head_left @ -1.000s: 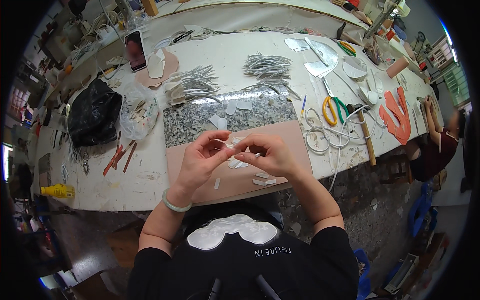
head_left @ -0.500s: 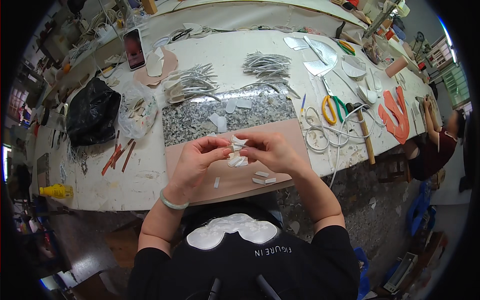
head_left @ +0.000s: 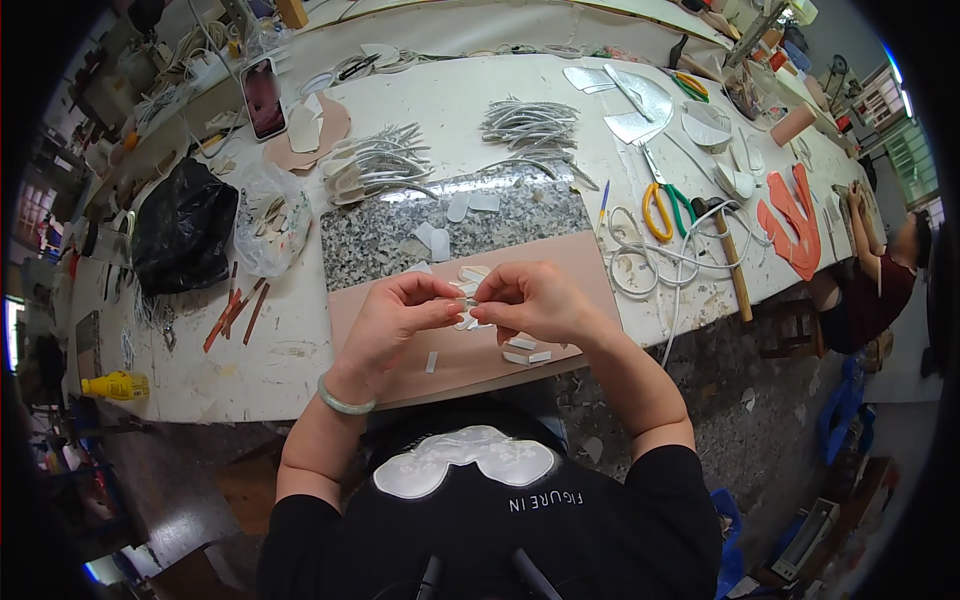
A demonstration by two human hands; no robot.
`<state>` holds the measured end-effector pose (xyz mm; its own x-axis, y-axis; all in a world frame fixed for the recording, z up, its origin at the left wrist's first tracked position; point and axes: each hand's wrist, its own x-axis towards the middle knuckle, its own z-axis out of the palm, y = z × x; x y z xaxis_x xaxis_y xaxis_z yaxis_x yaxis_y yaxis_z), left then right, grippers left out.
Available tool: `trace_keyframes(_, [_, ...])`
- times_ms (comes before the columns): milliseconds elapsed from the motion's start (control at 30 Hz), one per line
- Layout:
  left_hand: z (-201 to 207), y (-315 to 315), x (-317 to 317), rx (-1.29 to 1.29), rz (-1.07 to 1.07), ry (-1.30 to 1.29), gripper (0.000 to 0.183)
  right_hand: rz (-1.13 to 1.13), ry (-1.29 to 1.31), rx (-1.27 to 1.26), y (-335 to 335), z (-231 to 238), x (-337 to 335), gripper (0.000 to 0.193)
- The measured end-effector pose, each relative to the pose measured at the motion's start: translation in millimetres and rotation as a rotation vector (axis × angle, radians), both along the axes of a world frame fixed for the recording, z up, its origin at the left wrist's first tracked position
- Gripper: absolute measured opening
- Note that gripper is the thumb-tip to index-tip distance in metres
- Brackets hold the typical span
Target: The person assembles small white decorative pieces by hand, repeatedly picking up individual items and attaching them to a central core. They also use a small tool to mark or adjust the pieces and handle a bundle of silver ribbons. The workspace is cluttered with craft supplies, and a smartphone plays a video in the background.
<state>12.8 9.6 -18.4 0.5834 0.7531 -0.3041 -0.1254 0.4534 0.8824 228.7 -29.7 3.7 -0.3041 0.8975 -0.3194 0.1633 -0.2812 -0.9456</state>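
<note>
Nearer me than the granite slab [head_left: 365, 235], over the pink sheet [head_left: 390, 365] along its near side, my left grip [head_left: 408, 310] and right grip [head_left: 538, 302] almost meet. Thumb and forefinger of each are pinched together on a small pale piece [head_left: 470, 300], mostly hidden by my fingertips. Just under my fingers, on the sheet, lie loose white pieces [head_left: 474, 273]; farther from the slab, a single white strip [head_left: 431, 362] lies apart. Resting on the slab itself are translucent white tabs [head_left: 458, 207]. Just beyond its far edge, a silvery cord bundle [head_left: 528, 125] is heaped on the counter [head_left: 460, 90]. To the slab's right are scissors [head_left: 655, 172] with yellow and green handles, then a hammer [head_left: 736, 268]; to its left, a clear plastic bag [head_left: 272, 225] and, farther out, a black bag [head_left: 185, 225].
</note>
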Motion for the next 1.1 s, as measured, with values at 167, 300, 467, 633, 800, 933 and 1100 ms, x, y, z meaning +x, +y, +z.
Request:
trace_keyframes(167, [-1.0, 2.5, -2.0, -0.009, -0.033, 0.0, 0.015, 0.027, -0.03, -0.007, 0.5, 5.9, -1.5, 0.016])
trace_keyframes(300, [-0.7, 3.2, -1.8, -0.012, -0.03, 0.003, 0.014, 0.043, -0.051, -0.002, 1.5, 7.1, -1.4, 0.016])
trace_keyframes(467, [-4.1, 3.3, -2.1, 0.025, -0.025, 0.013, 0.014, 0.056, -0.025, -0.02, 1.9, 8.5, -0.6, 0.019])
trace_keyframes(633, [-0.6, 2.2, -0.8, 0.085, -0.039, 0.067, 0.016, 0.11, -0.125, 0.075, 1.9, 4.7, -2.1, 0.025])
trace_keyframes(800, [-1.6, -2.3, -4.7, 0.181, -0.082, 0.117, 0.018, 0.161, -0.211, 0.131, 5.4, 0.4, -8.8, 0.022])
trace_keyframes(933, [3.6, -4.0, -14.2, 0.029, -0.114, 0.112, 0.026, 0.198, -0.249, 0.255, 1.5, -5.5, -11.6, 0.02])
trace_keyframes(1100, [14.3, 10.2, -42.1, -0.189, 0.078, 0.032, 0.028, 0.1, -0.155, 0.439, -6.6, -11.1, -19.9, 0.016])
